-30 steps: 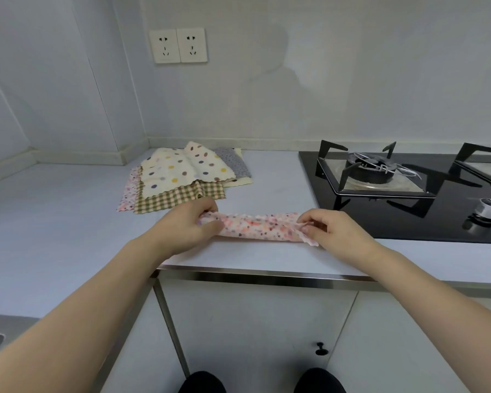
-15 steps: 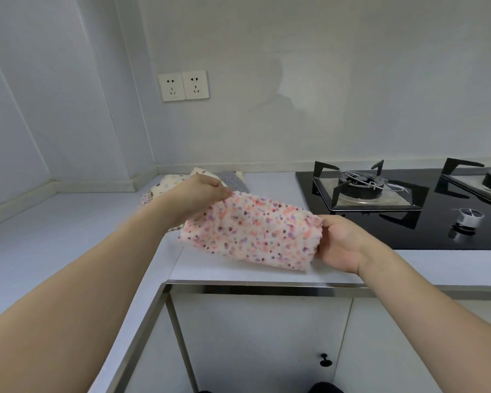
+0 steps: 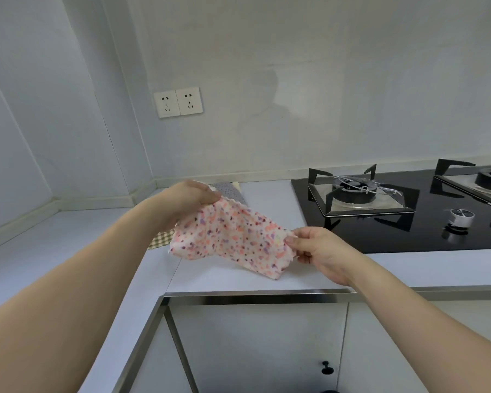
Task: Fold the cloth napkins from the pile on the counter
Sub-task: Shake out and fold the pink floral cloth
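A pink napkin (image 3: 233, 239) with red and purple specks hangs in the air above the counter, stretched between my hands. My left hand (image 3: 187, 199) pinches its upper left corner, raised higher. My right hand (image 3: 321, 251) pinches its right edge, lower and closer to me. Behind my left arm lies the pile of napkins, mostly hidden: a grey dotted one (image 3: 230, 190) and a checked one (image 3: 160, 241) peek out.
A black gas hob (image 3: 380, 234) with burners and a knob (image 3: 461, 217) fills the counter's right side. The white counter (image 3: 68, 251) runs left into a corner. Cabinet doors with a black knob (image 3: 325, 367) sit below the steel edge.
Both hands lifted the pink napkin off the counter, where it lay as a narrow strip, and it now hangs opened out. The view has tilted upward.
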{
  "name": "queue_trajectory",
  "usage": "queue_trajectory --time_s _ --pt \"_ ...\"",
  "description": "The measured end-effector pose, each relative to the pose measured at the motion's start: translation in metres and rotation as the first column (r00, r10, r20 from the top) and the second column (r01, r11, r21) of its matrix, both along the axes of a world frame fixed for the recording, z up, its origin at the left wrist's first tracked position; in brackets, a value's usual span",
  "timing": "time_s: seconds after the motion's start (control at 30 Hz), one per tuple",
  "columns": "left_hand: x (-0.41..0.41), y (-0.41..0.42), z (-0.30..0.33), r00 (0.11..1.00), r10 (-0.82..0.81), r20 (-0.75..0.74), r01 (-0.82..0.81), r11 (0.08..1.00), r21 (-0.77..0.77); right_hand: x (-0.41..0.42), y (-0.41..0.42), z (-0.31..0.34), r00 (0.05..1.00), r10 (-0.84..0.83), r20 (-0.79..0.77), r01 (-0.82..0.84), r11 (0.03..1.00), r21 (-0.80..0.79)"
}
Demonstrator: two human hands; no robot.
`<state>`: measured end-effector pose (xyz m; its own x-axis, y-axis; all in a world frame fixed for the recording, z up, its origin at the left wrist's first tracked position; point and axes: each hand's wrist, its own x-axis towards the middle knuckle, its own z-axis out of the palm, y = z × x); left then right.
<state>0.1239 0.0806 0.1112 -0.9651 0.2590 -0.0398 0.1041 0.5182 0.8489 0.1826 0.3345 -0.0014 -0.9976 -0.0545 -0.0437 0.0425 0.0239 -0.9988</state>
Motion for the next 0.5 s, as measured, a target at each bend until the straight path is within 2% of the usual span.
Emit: queue_trajectory --time_s 0.17,0.4,0.5 --pt "0.000 -0.012 -0.008 0.982 -0.025 -0.189 -0.022 0.970 -0.244 0.000 0.002 0.008 0.983 -0.093 -0.158 0.118 0.981 0.154" --pt "0.003 -0.019 -0.027 0.950 -0.040 -0.309 -0.059 0.951 -0.303 0.001 0.007 0.022 0.950 -0.165 -0.265 0.216 0.960 0.179" --pt "0.007 -0.019 -0.032 0.939 -0.052 -0.341 -0.047 0.959 -0.278 0.002 0.010 0.025 0.942 -0.172 -0.288 0.234 0.952 0.199"
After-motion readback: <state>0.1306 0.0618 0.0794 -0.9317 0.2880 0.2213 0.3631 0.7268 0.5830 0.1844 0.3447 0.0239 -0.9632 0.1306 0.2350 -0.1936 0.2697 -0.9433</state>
